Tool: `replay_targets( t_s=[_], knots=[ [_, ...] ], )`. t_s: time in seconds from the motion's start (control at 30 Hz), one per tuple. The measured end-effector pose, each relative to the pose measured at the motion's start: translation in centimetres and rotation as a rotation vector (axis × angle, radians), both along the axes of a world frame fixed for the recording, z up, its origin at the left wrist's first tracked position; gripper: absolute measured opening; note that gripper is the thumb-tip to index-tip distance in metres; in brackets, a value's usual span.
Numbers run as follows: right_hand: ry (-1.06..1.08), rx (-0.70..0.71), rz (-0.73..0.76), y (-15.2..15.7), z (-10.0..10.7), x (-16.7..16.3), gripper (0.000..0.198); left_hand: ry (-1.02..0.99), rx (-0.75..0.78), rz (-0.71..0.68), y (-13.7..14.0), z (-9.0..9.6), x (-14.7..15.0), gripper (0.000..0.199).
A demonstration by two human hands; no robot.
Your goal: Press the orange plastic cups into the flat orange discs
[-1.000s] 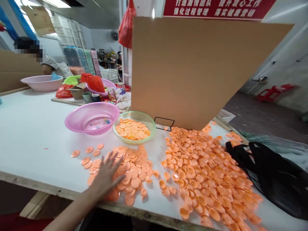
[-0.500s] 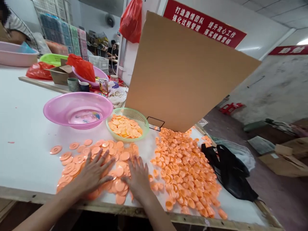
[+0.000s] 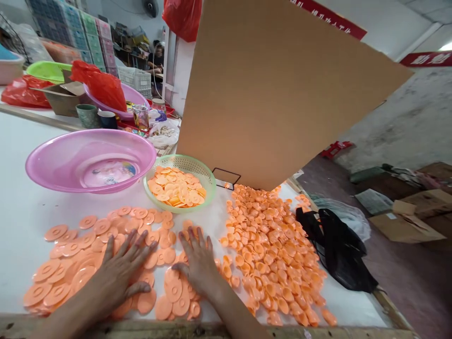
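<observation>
Found left hand (image 3: 125, 264) and right hand (image 3: 200, 262) open over orange discs (image 3: 79, 273), near tabletop edge (image 3: 158, 330), with open gap before pink basin (image 3: 65, 162).

The flat discs (image 3: 85, 239) look like smooth, slightly glossy plastic, as do the small cups (image 3: 275, 254) toward the tabletop's right edge. The pink basin (image 3: 52, 162) is shiny, translucent plastic; the green strainer (image 3: 192, 168) – perforated plastic. The tabletop (image 3: 21, 202) looks smooth, its near-edge strip (image 3: 176, 328) rough, matt wood. At the far edge, the tall panel (image 3: 275, 94) – plain matt cardboard.
</observation>
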State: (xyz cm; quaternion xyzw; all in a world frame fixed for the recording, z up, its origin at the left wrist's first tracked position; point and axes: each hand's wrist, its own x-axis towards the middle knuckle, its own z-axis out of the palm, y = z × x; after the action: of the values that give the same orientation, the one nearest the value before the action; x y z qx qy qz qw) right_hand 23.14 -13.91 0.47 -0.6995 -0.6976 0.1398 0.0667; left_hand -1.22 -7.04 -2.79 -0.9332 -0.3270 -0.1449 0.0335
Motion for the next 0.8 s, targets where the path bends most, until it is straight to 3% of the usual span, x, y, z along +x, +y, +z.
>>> replay_targets(
  t_s=[0.13,0.27,0.37,0.47,0.57,0.7,0.8],
  knots=[
    [-0.042,0.022,-0.146,0.2,0.2,1.0,0.076,-0.008,-0.033,0.062,-0.2,0.2,3.3,0.074],
    [0.016,-0.005,-0.069,-1.0,0.6,2.7,0.077,0.029,-0.071,-0.031,-0.7,-0.2,4.5,0.076],
    [0.063,-0.001,-0.137,-2.5,0.7,4.0,0.066,0.030,-0.058,-0.037,-0.8,-0.4,3.3,0.076],
    [0.118,0.074,-0.090,-3.2,0.5,4.7,0.052,0.013,-0.073,0.040,0.0,0.0,3.4,0.071],
    [0.192,0.190,-0.013,-3.7,0.5,5.7,0.044,0.068,-0.146,0.030,1.1,0.6,5.0,0.066],
    [0.237,0.330,-0.272,-5.0,0.7,8.2,0.037,0.063,-0.120,0.074,1.0,0.7,6.8,0.072],
    [0.292,0.361,-0.352,-5.1,1.0,9.6,0.032,0.055,-0.109,-0.046,-0.5,0.6,7.9,0.074]
  ],
)
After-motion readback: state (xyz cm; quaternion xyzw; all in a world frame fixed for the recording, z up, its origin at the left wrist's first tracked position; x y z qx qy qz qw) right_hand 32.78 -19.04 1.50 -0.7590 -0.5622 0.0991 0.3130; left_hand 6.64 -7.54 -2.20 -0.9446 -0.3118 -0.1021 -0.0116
